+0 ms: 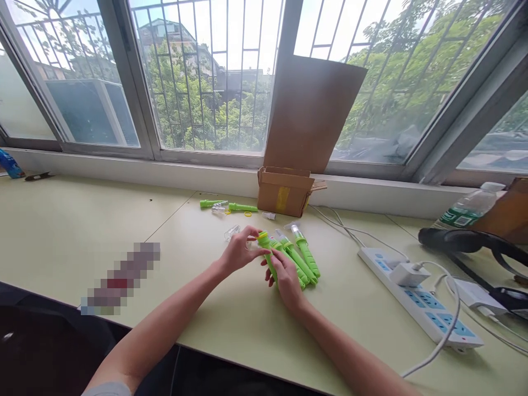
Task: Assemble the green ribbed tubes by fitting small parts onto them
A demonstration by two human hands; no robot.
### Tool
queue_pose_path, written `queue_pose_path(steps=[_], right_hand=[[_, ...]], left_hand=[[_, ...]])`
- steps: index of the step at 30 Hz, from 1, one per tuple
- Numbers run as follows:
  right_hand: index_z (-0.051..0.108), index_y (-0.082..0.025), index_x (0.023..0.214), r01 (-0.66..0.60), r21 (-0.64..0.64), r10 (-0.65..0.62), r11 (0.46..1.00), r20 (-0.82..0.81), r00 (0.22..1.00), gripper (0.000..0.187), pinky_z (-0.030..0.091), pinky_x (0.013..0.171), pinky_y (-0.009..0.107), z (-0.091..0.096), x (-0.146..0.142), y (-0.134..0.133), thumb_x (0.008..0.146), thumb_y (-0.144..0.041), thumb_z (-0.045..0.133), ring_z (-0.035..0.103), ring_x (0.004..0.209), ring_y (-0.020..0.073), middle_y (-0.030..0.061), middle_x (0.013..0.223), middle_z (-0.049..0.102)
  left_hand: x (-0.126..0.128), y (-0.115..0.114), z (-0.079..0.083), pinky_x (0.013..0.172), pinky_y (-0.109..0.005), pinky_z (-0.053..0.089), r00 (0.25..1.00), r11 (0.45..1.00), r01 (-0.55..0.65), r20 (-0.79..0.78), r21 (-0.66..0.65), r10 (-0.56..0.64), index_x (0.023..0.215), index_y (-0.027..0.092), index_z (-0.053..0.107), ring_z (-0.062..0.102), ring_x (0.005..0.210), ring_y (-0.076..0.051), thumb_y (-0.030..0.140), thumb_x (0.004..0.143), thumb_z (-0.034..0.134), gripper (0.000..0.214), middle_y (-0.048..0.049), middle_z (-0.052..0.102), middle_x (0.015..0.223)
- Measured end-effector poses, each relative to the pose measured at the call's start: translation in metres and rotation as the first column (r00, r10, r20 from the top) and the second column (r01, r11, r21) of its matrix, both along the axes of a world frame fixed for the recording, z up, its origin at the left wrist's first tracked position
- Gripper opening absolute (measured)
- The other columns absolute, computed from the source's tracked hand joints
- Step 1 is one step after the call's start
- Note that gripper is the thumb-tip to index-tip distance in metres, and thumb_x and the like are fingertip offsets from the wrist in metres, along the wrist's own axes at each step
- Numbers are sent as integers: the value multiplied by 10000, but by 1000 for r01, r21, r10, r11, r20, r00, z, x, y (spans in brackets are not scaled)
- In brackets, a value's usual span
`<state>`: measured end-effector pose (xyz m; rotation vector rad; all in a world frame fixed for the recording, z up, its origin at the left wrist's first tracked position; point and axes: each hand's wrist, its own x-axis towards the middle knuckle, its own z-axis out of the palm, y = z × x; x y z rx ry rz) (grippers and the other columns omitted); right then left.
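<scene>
My left hand (238, 252) pinches the yellow-ringed top end of a bright green plastic tube (267, 252). My right hand (285, 279) wraps around the lower part of the same tube. Right beside it lie several more green tubes (300, 254) with clear caps, packed side by side on the pale table (82, 231). A loose clear cap (231, 232) lies just beyond my left hand. Further back, two green tubes (229, 205) lie end to end with small clear and yellow parts around them.
An open cardboard box (285, 191) stands against the window sill, its tall flap up. A white power strip (421, 297) with a plugged charger and cables lies at right. A water bottle (466, 210) and a black strap (474, 242) sit far right.
</scene>
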<state>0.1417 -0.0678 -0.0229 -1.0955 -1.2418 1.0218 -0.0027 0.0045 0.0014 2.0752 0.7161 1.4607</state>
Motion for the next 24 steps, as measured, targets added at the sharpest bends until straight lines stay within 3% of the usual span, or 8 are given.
queue_pose_path(steps=[3,5,7,14,19,24], right_hand=[[561,-168,1189,71,41,-76,997,157,985,459,480,515,288,-4,0,1,795,-402,578,581,620,175,69,911,659],[586,-153,1165,120,89,-138,989,229,964,459,501,644,321,-7,1,3,764,-376,599,605,734,211,78,931,667],[600,-140,1137,152,96,-171,984,248,954,449,489,674,328,-10,2,4,749,-364,604,594,739,216,66,867,661],[619,-170,1023,83,-35,-79,996,107,991,334,323,406,251,-12,1,5,747,-358,617,392,445,115,-32,597,515],[607,-191,1001,23,-93,-21,995,27,999,286,251,341,222,-6,1,2,752,-331,623,281,369,80,-89,482,404],[599,-184,974,-10,-136,5,991,-32,999,290,222,305,202,-2,0,1,730,-338,635,253,328,62,-103,442,397]], left_hand=[[-2,2,-1,815,-402,615,998,999,-38,-42,6,39,882,191,546,690,905,-203,410,659,807,407,-53,683,972],[-2,3,-3,818,-395,612,997,999,-53,-58,14,53,879,196,551,689,905,-204,425,649,810,415,-40,679,936],[-1,3,-6,810,-383,613,997,998,-58,-58,13,58,876,197,555,689,890,-198,438,641,812,425,-30,671,911],[2,6,-11,743,-356,628,997,998,-55,-57,-17,54,877,194,565,672,815,-171,484,627,804,452,-24,647,882],[2,7,-13,721,-373,636,995,997,-74,-62,-17,73,873,187,560,676,791,-173,500,629,797,463,-34,661,895],[4,7,-15,706,-371,643,996,997,-78,-54,-13,77,864,182,546,685,805,-181,509,633,792,470,-37,664,901]])
